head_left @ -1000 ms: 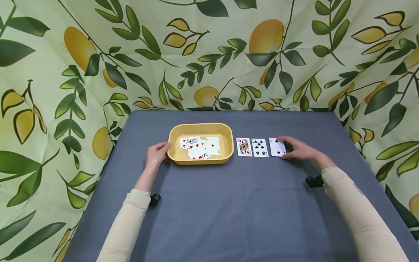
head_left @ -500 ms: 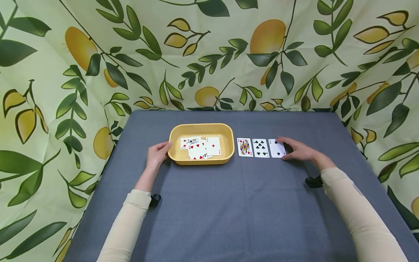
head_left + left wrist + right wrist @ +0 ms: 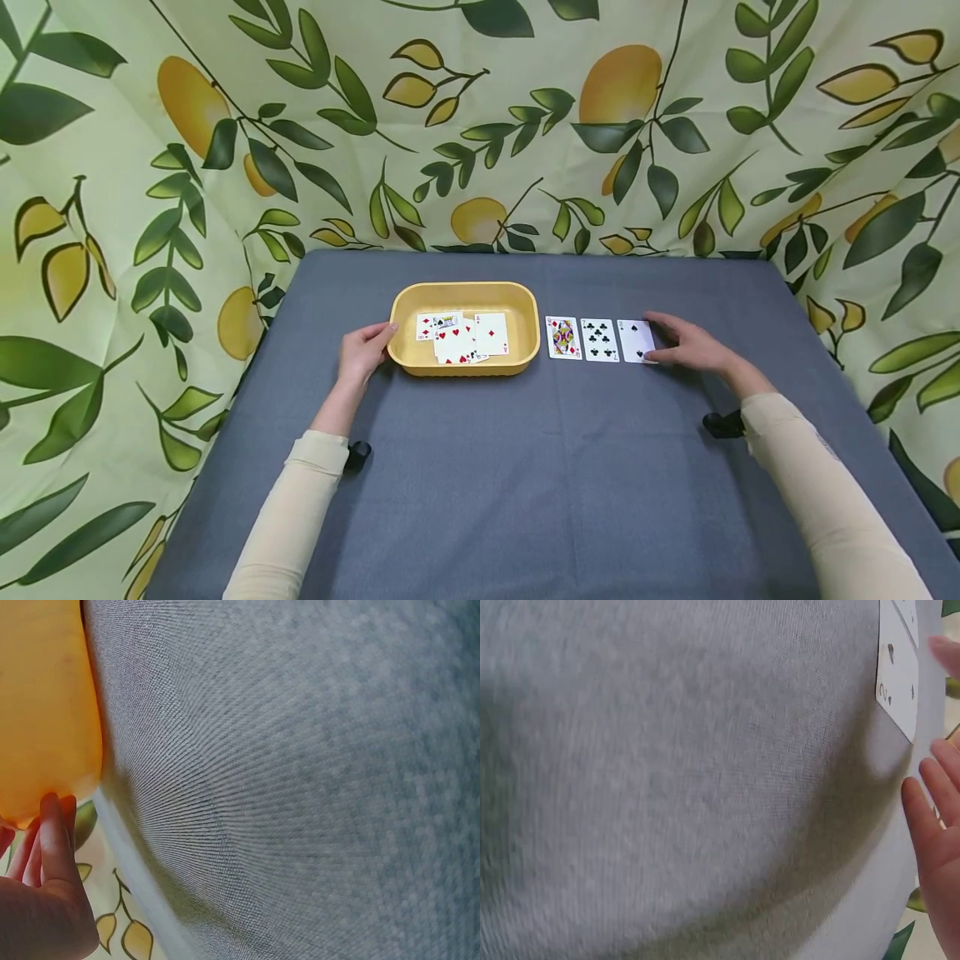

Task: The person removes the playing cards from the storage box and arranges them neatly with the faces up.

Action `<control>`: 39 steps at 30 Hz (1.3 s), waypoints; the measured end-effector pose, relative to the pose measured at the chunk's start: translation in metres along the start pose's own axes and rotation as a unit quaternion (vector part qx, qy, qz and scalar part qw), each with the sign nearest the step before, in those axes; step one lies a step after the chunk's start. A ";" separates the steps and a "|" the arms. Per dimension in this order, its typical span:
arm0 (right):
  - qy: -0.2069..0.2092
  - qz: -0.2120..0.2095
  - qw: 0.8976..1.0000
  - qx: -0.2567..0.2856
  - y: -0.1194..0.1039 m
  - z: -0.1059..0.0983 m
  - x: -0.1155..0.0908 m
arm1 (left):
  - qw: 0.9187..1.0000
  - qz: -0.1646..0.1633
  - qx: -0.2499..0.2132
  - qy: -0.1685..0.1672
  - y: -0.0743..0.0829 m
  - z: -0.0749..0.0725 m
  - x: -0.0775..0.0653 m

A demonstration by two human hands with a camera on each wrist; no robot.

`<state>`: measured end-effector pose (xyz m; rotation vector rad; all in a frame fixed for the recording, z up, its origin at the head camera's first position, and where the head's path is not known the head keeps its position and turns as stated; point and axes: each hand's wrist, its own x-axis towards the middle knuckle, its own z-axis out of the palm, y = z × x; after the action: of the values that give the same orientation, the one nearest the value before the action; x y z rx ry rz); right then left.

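Observation:
My left hand [image 3: 363, 353] pinches the left end of a yellow tray [image 3: 396, 333]; in the left wrist view its fingers lie against the tray's end wall [image 3: 52, 712]. Right of the tray, three playing cards lie face up in a row: a queen of diamonds [image 3: 563, 337], a clubs card [image 3: 599, 340] and a two of spades [image 3: 634, 340]. At the right edge of the two of spades is my right hand [image 3: 688, 342], thumb and fingers spread. The right wrist view shows these fingers [image 3: 921, 814] apart from the two of spades [image 3: 897, 679].
Several cards overlap inside the tray, among them an ace of diamonds [image 3: 492, 333] and a hearts card [image 3: 454, 343]. A grey-blue cloth [image 3: 480, 483] covers the table. Leaf-and-fruit patterned fabric [image 3: 517, 75] hangs behind and at both sides.
The two of spades has shifted slightly left, closer to the clubs card. My right hand has let go of it and drawn a little to the right. The left hand stays at the tray.

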<state>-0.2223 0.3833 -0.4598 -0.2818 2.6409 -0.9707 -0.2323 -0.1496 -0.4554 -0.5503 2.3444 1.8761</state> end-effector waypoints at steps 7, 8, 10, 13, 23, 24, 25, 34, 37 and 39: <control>0.049 -0.008 0.992 0.113 -0.009 0.004 0.003 | 1.000 0.001 -0.009 0.001 0.001 -0.003 -0.001; 0.054 -0.015 0.990 0.132 -0.013 0.004 0.003 | 1.000 0.001 -0.012 0.000 0.002 -0.003 0.000; 0.062 -0.024 0.985 0.157 -0.022 0.006 0.006 | 1.000 0.001 -0.014 0.001 0.002 -0.003 0.000; 0.072 -0.049 0.979 0.185 -0.037 0.011 0.012 | 1.000 0.001 -0.016 0.001 0.001 -0.004 0.001; 0.058 -0.117 0.960 0.247 -0.098 0.032 0.041 | 1.000 0.003 -0.029 0.002 -0.004 -0.006 0.002; 0.051 -0.122 0.959 0.251 -0.105 0.035 0.043 | 1.000 0.003 -0.030 0.002 -0.004 -0.006 0.002; 0.045 -0.127 0.958 0.255 -0.110 0.037 0.046 | 1.000 0.004 -0.030 0.002 -0.005 -0.006 0.003; -0.003 -0.155 0.952 0.263 -0.143 0.058 0.069 | 0.999 0.009 -0.035 0.007 -0.003 -0.004 0.002; -0.016 -0.162 0.955 0.249 -0.149 0.064 0.075 | 0.999 0.014 -0.038 0.005 -0.003 -0.002 0.002; -0.021 -0.168 0.955 0.243 -0.154 0.068 0.080 | 0.999 0.016 -0.039 0.006 -0.003 -0.001 0.003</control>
<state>-0.2611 0.2048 -0.4255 -0.6323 2.2556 -1.6584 -0.2341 -0.1513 -0.4588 -0.5344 2.3090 1.9911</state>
